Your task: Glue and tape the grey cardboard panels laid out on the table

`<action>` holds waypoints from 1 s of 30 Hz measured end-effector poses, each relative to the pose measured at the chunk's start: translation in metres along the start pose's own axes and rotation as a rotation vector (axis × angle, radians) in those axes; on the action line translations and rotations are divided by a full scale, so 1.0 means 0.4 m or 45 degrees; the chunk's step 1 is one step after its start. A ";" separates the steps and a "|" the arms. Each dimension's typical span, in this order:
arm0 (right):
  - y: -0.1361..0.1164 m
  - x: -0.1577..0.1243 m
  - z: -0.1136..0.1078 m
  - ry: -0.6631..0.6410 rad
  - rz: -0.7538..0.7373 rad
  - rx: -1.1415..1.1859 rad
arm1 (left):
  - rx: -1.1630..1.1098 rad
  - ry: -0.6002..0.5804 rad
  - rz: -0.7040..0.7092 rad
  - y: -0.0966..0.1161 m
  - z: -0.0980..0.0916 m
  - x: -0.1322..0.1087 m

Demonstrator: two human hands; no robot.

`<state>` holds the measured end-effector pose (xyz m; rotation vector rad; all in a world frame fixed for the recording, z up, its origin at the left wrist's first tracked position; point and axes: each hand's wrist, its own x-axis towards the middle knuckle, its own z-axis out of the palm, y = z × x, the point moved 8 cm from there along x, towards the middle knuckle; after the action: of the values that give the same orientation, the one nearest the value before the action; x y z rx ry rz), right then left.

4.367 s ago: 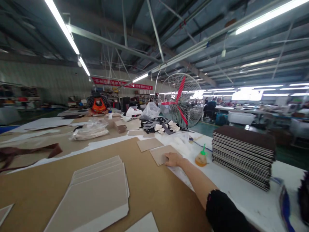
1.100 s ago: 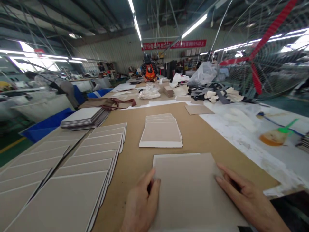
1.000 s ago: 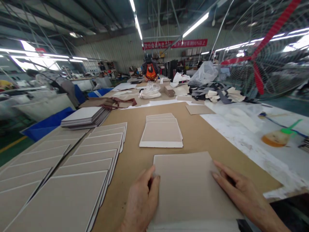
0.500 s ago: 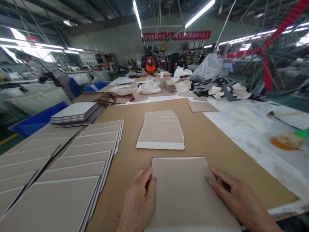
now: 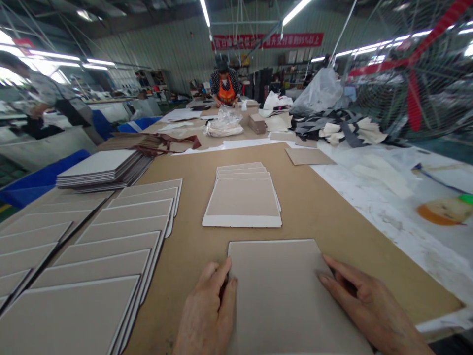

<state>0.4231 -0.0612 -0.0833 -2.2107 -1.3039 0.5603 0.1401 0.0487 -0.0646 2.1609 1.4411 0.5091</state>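
A flat beige panel (image 5: 281, 296) with a thin pale edge lies low in front of me, its near end cut off by the frame. My left hand (image 5: 209, 305) grips its left edge, thumb on top. On the opposite edge, my right hand (image 5: 364, 298) holds it with the thumb on the face and the fingers along the side. Just beyond is a fanned stack of beige panels (image 5: 242, 197), the top one showing a white strip along its near side. To the left, overlapping beige panels (image 5: 84, 305) lie in two rows.
Brown board (image 5: 310, 197) covers the table. Back left are a pile of panels (image 5: 98, 165) and brown pieces with straps (image 5: 148, 143). A plastic-wrapped bundle (image 5: 224, 123), dark scraps (image 5: 332, 128) and a fan (image 5: 412, 64) stand farther off. One person (image 5: 224, 86) works at the far end, another (image 5: 55, 93) at left.
My view has shifted slightly, so the panel rows sit farther left. Both hands keep their hold on the panel's edges, and its near white strip has slipped almost out of frame.
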 end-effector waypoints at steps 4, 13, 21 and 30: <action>-0.011 -0.005 -0.002 0.010 -0.052 -0.014 | 0.032 0.021 0.038 -0.007 0.000 0.001; -0.016 -0.005 -0.002 -0.001 -0.106 -0.089 | 0.073 0.102 0.104 -0.004 -0.010 0.003; -0.034 -0.009 -0.008 0.039 -0.185 -0.147 | 0.072 0.068 0.055 -0.004 -0.010 0.008; -0.037 -0.008 -0.011 0.083 -0.207 -0.211 | 0.046 0.038 0.028 0.004 -0.012 0.007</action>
<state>0.4142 -0.0590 -0.0706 -2.2065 -1.5266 0.3265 0.1397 0.0514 -0.0598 2.2083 1.4541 0.5294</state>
